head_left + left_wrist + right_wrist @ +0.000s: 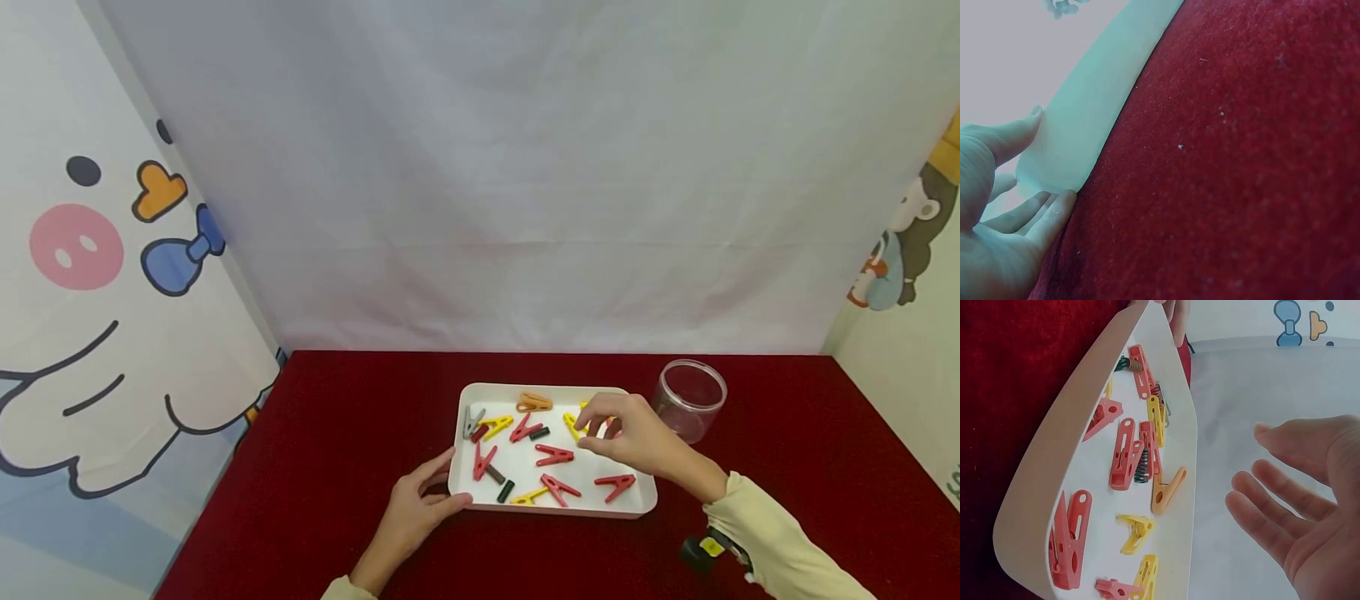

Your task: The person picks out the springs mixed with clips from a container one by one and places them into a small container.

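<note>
A white tray [555, 510] holds several clothespins: red [554, 455], yellow [497, 427], one orange [534, 402] and one grey [470, 422]. Small dark coil springs [1141, 467] lie among them. At the tray's front left corner, my left hand [420, 500] grips the wall; the left wrist view has the thumb near the rim and fingertips low on the corner. Over the tray's right part hovers my right hand [626, 433], fingers loosely bent with nothing between thumb and fingertips. It partly hides a yellow clothespin [572, 425] and a red one.
Just behind the tray's right end stands a clear round jar [690, 400], partly behind my right hand. Dark red cloth [360, 417] covers the table, backed by a pale curtain [525, 167]. Printed cartoon panels flank both sides.
</note>
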Motion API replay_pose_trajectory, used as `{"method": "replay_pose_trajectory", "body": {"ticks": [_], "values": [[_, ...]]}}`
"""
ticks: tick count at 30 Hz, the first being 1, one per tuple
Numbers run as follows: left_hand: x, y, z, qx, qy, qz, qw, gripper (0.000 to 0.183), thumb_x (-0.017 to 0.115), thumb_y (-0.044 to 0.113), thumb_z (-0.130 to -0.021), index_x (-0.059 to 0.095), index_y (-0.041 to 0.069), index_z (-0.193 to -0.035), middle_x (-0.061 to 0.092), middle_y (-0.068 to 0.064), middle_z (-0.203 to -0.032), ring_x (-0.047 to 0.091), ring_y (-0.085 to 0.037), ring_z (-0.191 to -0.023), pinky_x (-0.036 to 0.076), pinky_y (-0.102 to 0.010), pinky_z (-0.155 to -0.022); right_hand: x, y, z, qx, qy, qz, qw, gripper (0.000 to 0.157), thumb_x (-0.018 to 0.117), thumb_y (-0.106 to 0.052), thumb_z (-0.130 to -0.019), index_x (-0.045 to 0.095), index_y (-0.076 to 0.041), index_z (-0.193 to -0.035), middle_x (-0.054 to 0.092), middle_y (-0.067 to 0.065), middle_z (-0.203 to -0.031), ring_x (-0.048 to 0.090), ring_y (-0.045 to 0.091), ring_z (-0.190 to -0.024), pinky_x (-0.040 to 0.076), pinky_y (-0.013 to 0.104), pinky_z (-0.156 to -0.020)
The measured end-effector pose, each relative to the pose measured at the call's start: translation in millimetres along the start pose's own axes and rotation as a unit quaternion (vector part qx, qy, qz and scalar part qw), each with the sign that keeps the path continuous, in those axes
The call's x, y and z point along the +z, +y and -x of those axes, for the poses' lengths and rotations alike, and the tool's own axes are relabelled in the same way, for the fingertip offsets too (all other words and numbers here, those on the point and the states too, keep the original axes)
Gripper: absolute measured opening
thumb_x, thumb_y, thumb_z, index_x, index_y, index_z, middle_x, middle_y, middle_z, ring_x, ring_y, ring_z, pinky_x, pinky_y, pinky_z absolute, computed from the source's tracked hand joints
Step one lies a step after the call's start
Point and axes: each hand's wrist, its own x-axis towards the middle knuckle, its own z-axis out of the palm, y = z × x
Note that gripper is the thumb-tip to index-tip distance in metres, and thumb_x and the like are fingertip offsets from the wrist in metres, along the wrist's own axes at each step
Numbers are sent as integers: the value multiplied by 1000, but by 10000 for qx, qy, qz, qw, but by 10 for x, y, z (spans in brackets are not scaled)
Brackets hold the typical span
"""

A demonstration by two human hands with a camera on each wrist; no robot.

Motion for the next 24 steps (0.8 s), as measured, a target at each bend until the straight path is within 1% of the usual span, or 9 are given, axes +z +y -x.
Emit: {"method": "replay_pose_trajectory", "body": {"ticks": [5, 10, 17, 24], "values": [[1, -1, -2, 9, -24, 4, 10000, 69, 80, 13, -77, 48, 2, -137, 49, -24, -134, 52, -35, -114, 53, -27, -78, 26, 7, -21, -180, 34, -82, 9998, 18, 78, -4, -76, 69, -15, -87, 65, 1, -83, 60, 6, -70, 54, 28, -57], [2, -14, -8, 11, -7, -24, 10000, 70, 80, 14, -76, 48, 2, -138, 49, -23, -133, 53, -35, -114, 53, -26, -78, 70, 15, -41, -294, 101, -203, 9993, 20, 79, -2, -75, 68, -16, -86, 65, 4, -82, 60, 8, -69, 54, 30, -55], [8, -12, -10, -23, 31, -33, 10000, 70, 81, 14, -76, 49, 3, -137, 51, -23, -132, 53, -34, -113, 53, -26, -78, 110, 0, -55, -197, 4, -196, 9996, 20, 78, -4, -75, 69, -17, -87, 64, -6, -84, 60, 7, -70, 54, 29, -58], [11, -8, -11, -43, 71, 27, 10000, 69, 80, 10, -76, 48, 2, -137, 50, -23, -133, 53, -35, -114, 53, -27, -78, 177, -11, -73, -140, -47, -117, 9998, 19, 78, -4, -75, 69, -15, -88, 64, -6, -84, 59, 6, -71, 54, 25, -59]]}}
